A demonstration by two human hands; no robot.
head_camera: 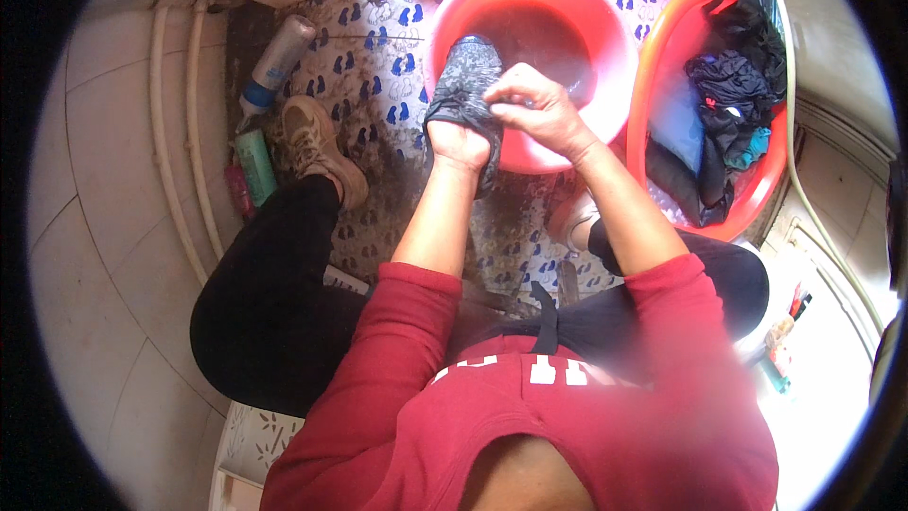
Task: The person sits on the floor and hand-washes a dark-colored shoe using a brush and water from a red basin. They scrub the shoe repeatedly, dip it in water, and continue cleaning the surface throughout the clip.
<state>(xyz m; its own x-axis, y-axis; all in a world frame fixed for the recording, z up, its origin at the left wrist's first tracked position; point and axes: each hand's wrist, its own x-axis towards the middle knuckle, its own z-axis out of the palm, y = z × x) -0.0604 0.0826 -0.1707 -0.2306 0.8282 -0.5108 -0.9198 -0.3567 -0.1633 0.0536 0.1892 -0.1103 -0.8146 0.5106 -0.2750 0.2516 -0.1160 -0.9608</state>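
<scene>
My left hand point(457, 144) is pushed into the opening of a grey speckled fabric shoe point(469, 71) with black edging. Only the heel of that hand and the wrist show; its fingers are hidden inside. The shoe's toe points away from me, over the left part of a red plastic basin point(528, 149). Murky water point(546, 42) lies in the basin. At the shoe's right side, my right hand point(535, 106) has its fingers bent, with thumb and forefinger close together against the fabric. Whether they pinch anything thin is unclear.
An orange-red tub point(636, 121) of wet dark clothes point(734, 96) stands at right, beside a pale hose point(794, 156). Several bottles point(255, 160) are along the left wall near pipes point(159, 121). Footprint-patterned flooring point(369, 89) lies between my feet.
</scene>
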